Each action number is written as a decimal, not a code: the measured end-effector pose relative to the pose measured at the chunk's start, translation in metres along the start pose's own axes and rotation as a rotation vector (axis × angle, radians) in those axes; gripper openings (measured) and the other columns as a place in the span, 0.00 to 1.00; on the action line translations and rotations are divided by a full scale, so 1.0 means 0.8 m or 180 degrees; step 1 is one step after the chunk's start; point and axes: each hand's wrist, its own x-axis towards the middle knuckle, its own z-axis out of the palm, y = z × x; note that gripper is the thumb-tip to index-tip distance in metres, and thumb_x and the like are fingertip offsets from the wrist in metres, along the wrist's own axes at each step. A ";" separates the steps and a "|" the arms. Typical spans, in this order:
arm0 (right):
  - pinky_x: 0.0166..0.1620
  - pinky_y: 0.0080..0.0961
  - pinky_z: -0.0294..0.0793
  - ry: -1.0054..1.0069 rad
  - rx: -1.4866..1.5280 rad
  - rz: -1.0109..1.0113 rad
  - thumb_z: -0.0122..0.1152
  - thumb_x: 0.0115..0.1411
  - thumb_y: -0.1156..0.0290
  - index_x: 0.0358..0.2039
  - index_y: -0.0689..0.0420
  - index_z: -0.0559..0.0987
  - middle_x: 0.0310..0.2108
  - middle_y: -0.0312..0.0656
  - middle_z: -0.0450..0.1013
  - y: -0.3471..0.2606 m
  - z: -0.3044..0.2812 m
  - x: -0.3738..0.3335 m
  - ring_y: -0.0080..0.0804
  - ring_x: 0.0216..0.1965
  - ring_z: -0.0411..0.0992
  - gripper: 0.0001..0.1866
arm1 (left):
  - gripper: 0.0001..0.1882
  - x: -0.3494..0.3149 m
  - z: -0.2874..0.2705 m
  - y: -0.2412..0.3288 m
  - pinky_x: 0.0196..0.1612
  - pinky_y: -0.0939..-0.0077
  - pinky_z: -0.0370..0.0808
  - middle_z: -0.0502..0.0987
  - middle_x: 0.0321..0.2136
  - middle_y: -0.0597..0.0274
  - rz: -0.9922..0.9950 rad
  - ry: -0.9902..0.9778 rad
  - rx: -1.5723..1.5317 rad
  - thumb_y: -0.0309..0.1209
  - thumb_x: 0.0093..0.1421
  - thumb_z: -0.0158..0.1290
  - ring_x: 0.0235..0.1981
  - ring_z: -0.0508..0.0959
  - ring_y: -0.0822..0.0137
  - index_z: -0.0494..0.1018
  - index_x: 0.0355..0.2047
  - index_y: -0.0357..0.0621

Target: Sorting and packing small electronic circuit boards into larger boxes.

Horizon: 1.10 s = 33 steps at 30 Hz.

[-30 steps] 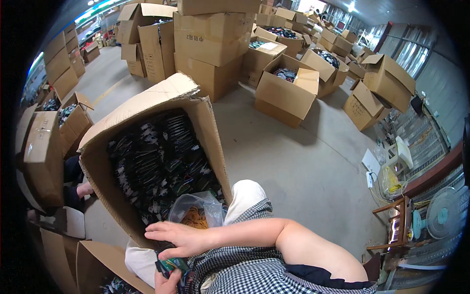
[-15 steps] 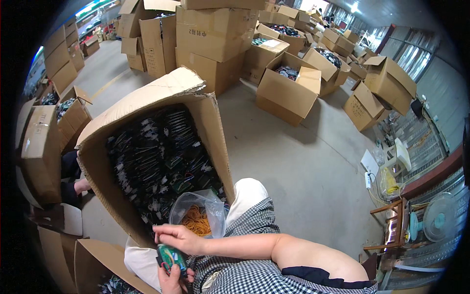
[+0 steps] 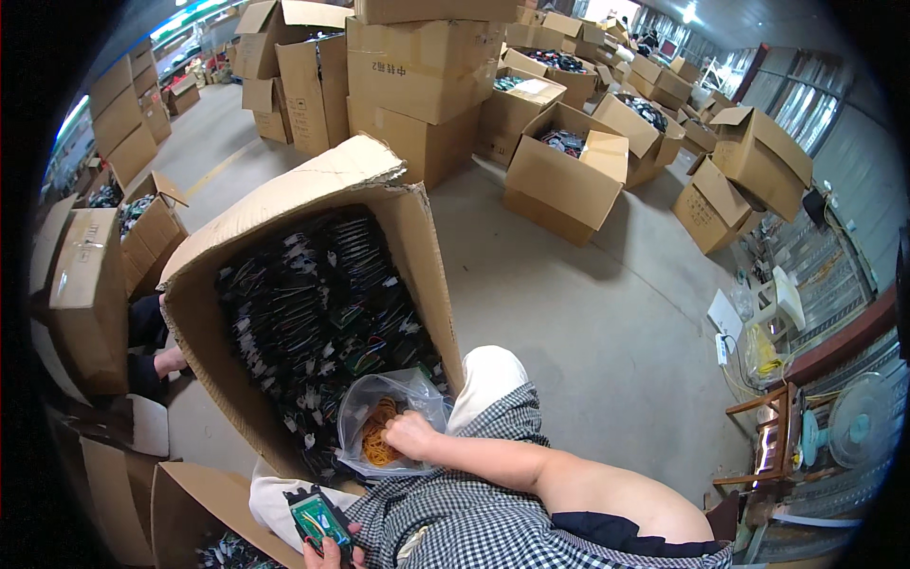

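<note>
My left hand (image 3: 329, 554) grips a green circuit board (image 3: 320, 518) in a black frame, with thin wires on its face, low in front of my lap. My right hand (image 3: 410, 434) reaches into a clear plastic bag (image 3: 431, 410), its fingers closed at a heap of orange rubber bands (image 3: 379, 444); the fingertips are partly hidden. The bag rests at the near end of a large open cardboard box (image 3: 435, 275). Inside this box lie rows of black-framed boards (image 3: 303, 313) with wires and white connectors.
A second open box (image 3: 204, 493) holding similar parts stands at lower left. Stacked cartons (image 3: 422, 71) rise behind the large box, with open filled boxes (image 3: 559, 185) farther right. A fan (image 3: 858, 422) and a wooden chair (image 3: 782, 431) stand at right. Another person's foot (image 3: 171, 361) shows at left.
My right hand has left the circuit board and moved right into the bag of rubber bands. My left hand keeps the board, now lower and more fully in sight.
</note>
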 end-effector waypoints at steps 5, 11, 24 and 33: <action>0.33 0.30 0.72 0.0656 0.0007 0.0031 0.54 0.47 0.69 0.21 0.52 0.75 0.22 0.38 0.73 0.002 -0.049 -0.003 0.33 0.29 0.75 0.03 | 0.17 0.011 -0.006 -0.011 0.15 0.85 0.63 0.70 0.26 0.64 0.0426 -0.0050 -0.0179 0.32 0.63 0.49 0.19 0.70 0.72 0.62 0.50 0.45; 0.34 0.32 0.74 0.0923 0.1477 0.0174 0.61 0.49 0.68 0.27 0.57 0.77 0.26 0.43 0.75 -0.014 -0.102 -0.007 0.39 0.31 0.75 0.07 | 0.20 0.015 0.017 0.005 0.25 0.78 0.73 0.73 0.36 0.63 0.0259 -0.0118 -0.0416 0.29 0.61 0.50 0.28 0.74 0.68 0.62 0.53 0.44; 0.38 0.27 0.74 -0.0868 0.7003 0.0439 0.58 0.55 0.76 0.32 0.59 0.74 0.26 0.40 0.73 -0.067 -0.158 -0.005 0.30 0.29 0.74 0.04 | 0.23 0.028 0.025 -0.012 0.32 0.76 0.74 0.72 0.39 0.65 0.0389 -0.1108 -0.1272 0.32 0.61 0.52 0.33 0.74 0.69 0.60 0.55 0.46; 0.23 0.15 0.71 -0.3489 0.4435 -0.0758 0.52 0.62 0.72 0.41 0.62 0.78 0.22 0.38 0.74 -0.019 -0.158 -0.015 0.20 0.19 0.70 0.10 | 0.19 0.049 -0.012 0.016 0.20 0.74 0.68 0.73 0.37 0.50 0.0899 -0.0746 -0.1644 0.37 0.65 0.45 0.20 0.71 0.63 0.57 0.53 0.47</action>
